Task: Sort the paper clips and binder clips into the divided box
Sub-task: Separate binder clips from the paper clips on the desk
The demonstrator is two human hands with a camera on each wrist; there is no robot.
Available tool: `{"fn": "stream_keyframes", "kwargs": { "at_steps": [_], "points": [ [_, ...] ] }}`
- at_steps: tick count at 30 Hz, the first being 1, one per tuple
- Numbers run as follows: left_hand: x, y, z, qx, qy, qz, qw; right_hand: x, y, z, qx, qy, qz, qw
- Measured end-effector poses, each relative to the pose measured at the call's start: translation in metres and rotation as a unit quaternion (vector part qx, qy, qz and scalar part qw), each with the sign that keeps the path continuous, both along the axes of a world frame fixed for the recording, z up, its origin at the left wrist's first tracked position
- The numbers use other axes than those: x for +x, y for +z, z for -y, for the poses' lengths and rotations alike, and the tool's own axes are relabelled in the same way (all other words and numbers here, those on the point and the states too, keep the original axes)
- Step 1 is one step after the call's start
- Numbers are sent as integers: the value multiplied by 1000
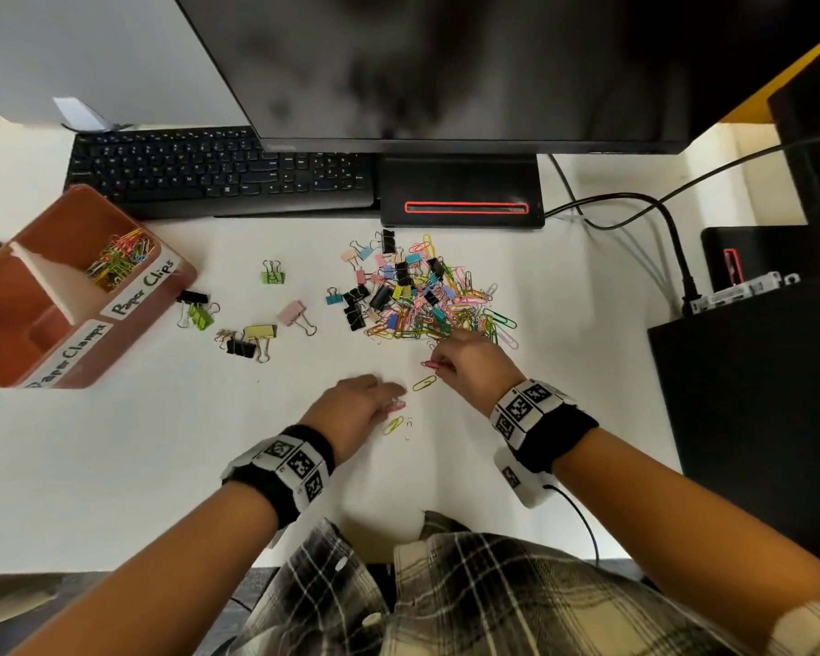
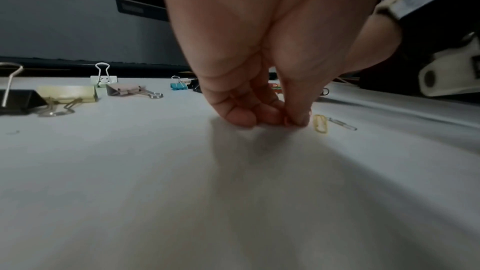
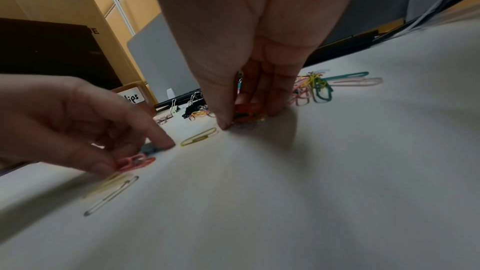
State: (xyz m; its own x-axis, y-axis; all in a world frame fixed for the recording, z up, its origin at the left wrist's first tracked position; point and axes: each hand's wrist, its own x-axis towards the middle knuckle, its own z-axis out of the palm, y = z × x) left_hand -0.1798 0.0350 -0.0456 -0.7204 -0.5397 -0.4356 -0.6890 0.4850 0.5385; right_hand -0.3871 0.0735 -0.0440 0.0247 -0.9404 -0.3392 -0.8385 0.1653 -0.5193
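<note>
Terracotta plastic forms the divided box [image 1: 93, 345] at the desk's [image 1: 162, 456] left edge, tilted toward the viewer. Its far compartment, labelled "Paper Clips", holds a tangle of coloured paper clips [image 1: 120, 258]; the near compartment, labelled "Paper Clamps", shows only its bare floor.

Both hands work in front of the main pile [image 1: 420, 295], a mix of paper clips and binder clips just below the monitor stand [image 1: 462, 191]. The left hand [image 1: 358, 411] is arched over the desk with its fingertips down; thumb and fingers close on a pink clip [image 3: 135, 163] against the surface, and something teal lies under the index finger, too blurred to identify. The right hand [image 1: 469, 366] reaches to the pile's near edge, fingers pointing down and bunched on a red clip [image 1: 431, 365] and a few more beneath the palm; how many cannot be told.

Three paper clips lie loose between and beside the hands: an olive clip [image 1: 423, 383] between them, and a yellow clip [image 1: 393, 425] with a silver clip [image 1: 408, 428] just right of the left fingertips.

Seven or so binder clips sit apart between box and pile: a green one [image 1: 272, 276], a black one and a lime one [image 1: 199, 313] near the box, a yellow one [image 1: 260, 331] and another black one, a pink one [image 1: 292, 313], a blue one [image 1: 333, 297].
</note>
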Motion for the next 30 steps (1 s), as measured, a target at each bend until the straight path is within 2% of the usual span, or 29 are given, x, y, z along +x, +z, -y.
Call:
{"fn": "stream_keyframes", "kwargs": {
  "at_steps": [9, 12, 16, 21, 26, 30],
  "points": [
    [1, -1, 18, -19, 155, -54, 986, 4, 4, 8, 21, 8, -1, 1000],
    [8, 4, 16, -20, 142, -66, 987, -1, 5, 6, 18, 5, -2, 1000],
    [9, -1, 9, -22, 161, -55, 985, -9, 8, -3, -1, 9, 42, 999],
    [-5, -11, 17, -57, 161, -32, 985, 3, 6, -9, -15, 65, 76, 995],
    [-16, -7, 23, -133, 88, 25, 987, 20, -6, -5, 14, 116, 8, 993],
    [-15, -6, 21, -104, 58, 22, 993, 21, -7, 0, 46, 118, -39, 991]
  ]
}}
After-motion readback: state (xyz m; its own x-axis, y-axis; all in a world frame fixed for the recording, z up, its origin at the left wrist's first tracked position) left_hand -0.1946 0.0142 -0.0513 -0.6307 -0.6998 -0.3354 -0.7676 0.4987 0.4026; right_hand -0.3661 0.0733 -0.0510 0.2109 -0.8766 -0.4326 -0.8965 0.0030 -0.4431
